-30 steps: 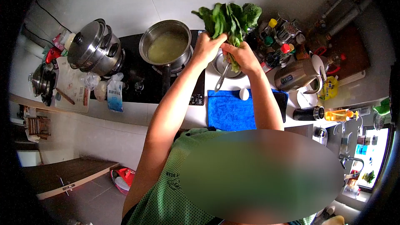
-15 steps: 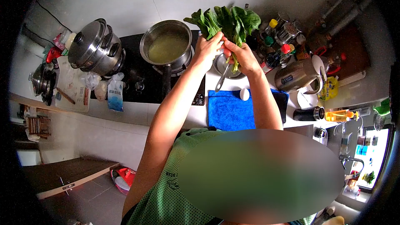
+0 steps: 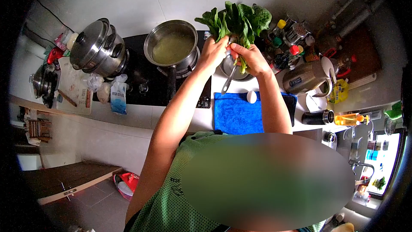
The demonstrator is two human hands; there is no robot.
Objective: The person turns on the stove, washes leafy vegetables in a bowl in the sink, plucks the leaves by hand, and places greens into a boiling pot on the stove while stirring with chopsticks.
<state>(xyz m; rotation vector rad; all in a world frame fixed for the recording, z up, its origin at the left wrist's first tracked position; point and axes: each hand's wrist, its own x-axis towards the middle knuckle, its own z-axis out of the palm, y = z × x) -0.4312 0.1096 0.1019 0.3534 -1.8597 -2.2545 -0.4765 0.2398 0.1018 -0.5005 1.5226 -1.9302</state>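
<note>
My left hand (image 3: 214, 53) is closed round the stems of one part of the leafy greens (image 3: 241, 20). My right hand (image 3: 252, 59) grips the other part, its stem ends poking out below the fingers. Both hands meet close together, with the dark leaves fanned out above them. Underneath is a metal bowl (image 3: 245, 76), partly hidden by my right hand, with a metal utensil handle (image 3: 227, 85) sticking out over its near edge. Left of my hands, a saucepan (image 3: 172, 47) of cloudy yellowish liquid stands on the stove.
A steamer pot (image 3: 95, 49) stands on the left of the black stove (image 3: 139, 66). A blue towel (image 3: 236, 114) with a white egg-like object (image 3: 251, 97) lies nearer me. Bottles (image 3: 283, 58), a metal kettle (image 3: 303, 79) and a dark cup (image 3: 317, 117) crowd the right.
The leafy greens have shifted slightly up and to the right. My two hands still hold them, and a small gap between the two parts has changed shape.
</note>
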